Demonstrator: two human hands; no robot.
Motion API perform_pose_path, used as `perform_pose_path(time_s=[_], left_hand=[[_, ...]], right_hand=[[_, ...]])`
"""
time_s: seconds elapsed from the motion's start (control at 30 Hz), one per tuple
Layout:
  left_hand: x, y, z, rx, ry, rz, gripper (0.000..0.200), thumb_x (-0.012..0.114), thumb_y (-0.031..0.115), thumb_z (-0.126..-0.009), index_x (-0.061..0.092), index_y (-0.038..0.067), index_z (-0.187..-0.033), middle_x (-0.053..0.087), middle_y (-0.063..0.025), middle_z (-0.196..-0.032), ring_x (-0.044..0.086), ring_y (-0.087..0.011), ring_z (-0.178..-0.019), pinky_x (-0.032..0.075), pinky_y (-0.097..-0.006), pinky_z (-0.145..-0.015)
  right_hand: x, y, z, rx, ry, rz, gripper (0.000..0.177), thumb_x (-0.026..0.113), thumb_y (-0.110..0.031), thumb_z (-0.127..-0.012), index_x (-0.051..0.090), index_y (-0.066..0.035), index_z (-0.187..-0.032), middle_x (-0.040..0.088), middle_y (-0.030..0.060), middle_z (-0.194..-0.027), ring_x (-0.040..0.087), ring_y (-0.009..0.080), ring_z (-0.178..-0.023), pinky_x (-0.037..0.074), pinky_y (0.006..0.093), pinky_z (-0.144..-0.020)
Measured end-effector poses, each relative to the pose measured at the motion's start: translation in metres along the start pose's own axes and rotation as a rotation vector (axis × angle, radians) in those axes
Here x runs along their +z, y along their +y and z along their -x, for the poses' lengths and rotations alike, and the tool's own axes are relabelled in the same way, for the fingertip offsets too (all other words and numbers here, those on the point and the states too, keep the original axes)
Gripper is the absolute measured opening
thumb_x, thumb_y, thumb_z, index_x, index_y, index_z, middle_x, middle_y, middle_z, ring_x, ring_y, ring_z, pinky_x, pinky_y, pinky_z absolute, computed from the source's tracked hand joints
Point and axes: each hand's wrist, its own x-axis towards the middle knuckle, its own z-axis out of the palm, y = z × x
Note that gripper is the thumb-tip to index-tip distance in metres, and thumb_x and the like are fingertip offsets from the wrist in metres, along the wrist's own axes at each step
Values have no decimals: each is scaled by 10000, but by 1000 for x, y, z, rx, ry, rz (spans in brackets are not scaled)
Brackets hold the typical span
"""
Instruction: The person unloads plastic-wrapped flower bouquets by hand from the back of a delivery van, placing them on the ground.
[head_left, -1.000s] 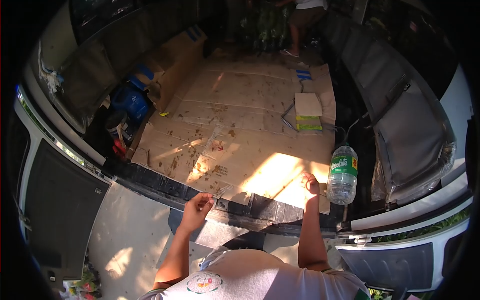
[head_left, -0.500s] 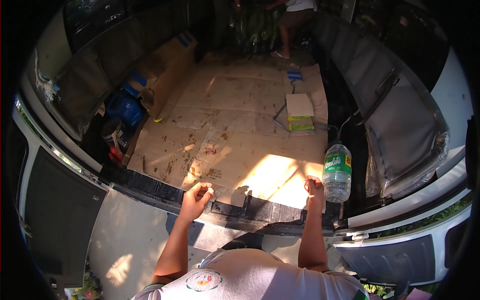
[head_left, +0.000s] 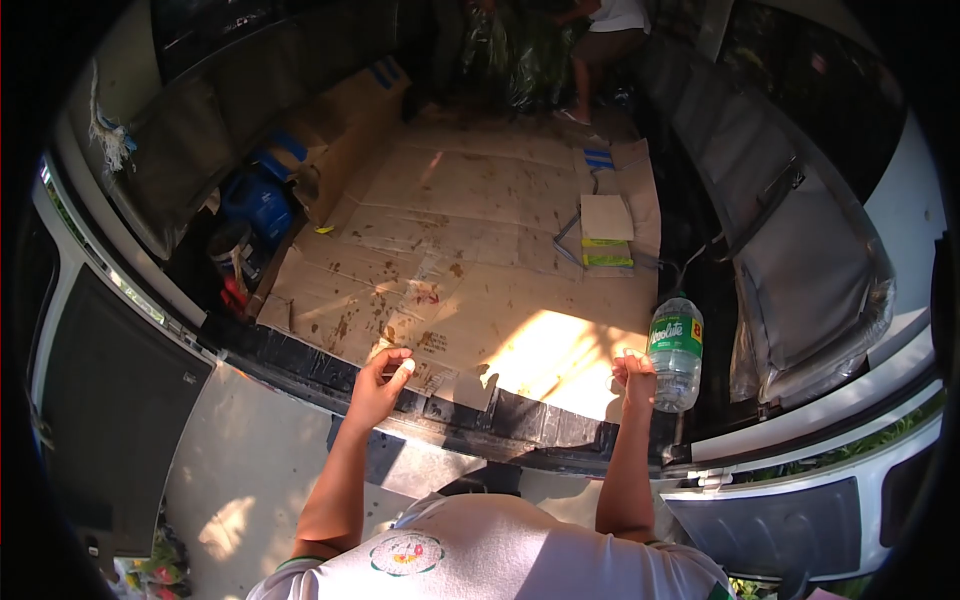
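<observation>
My left hand (head_left: 380,386) hovers over the near edge of a flattened cardboard sheet (head_left: 470,215). Its fingers are loosely bent with a gap to the thumb, and nothing shows in them. To the right, my right hand (head_left: 634,372) is raised with its fingers half curled and slightly apart, also with nothing visible in it. Close beside that hand lies a large clear water bottle (head_left: 677,350) with a green label, apparently not gripped. Brown stains mark the cardboard, which covers the floor of a vehicle's rear cargo space.
A small cardboard piece (head_left: 606,218) with yellow-green strips lies on the sheet's right. At left stand a blue jug (head_left: 257,207) and a dark bucket (head_left: 232,248). A folded grey seat (head_left: 815,290) lines the right side. At the far end stands another person (head_left: 605,55) near plastic-wrapped material (head_left: 520,55).
Both hands have shifted slightly, and the fingers look a little more spread. The view has tilted a bit. The far person has moved slightly, with more wrapped material showing.
</observation>
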Motion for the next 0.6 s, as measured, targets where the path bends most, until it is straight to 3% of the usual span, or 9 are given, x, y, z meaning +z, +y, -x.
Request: perform_pose_path(time_s=[0.2, 0.23, 0.43, 0.6], left_hand=[[-7, 37, -31, 74, 71, -88, 483, 690, 308, -943, 572, -12, -1284, 639, -111, -1164, 612, -173, -1040, 490, -310, -886], [-11, 43, -40, 91, 54, -103, 583, 703, 379, -922, 546, -8, -1328, 606, -159, -1259, 589, -223, -1144, 478, -335, -943], [-3, 98, -102, 272, 206, -278, 839, 723, 545, -847, 474, -36, -1399, 502, -248, -1413, 477, -356, -1335, 399, -446, -1078], [-1, 155, -168, 411, 320, -457, 991, 725, 625, -802, 414, -71, -1436, 460, -264, -1452, 430, -357, -1378, 385, -436, -1094]], right_hand=[[-3, 1, 2, 19, 1, -38, 178, 654, -229, -934, 640, -75, -1021, 667, 24, -810, 605, 82, -661, 493, 211, -616], [-1, 0, 2, 20, 6, -44, 178, 657, -230, -934, 639, -74, -1019, 664, 25, -807, 603, 81, -660, 492, 212, -613], [0, 3, -4, -12, -32, -76, 202, 678, -244, -928, 639, -69, -1023, 663, 35, -810, 592, 86, -628, 475, 201, -566], [1, 7, 7, 4, 2, -45, 209, 682, -243, -931, 640, -68, -1038, 671, 34, -815, 589, 81, -616, 472, 198, -559]])
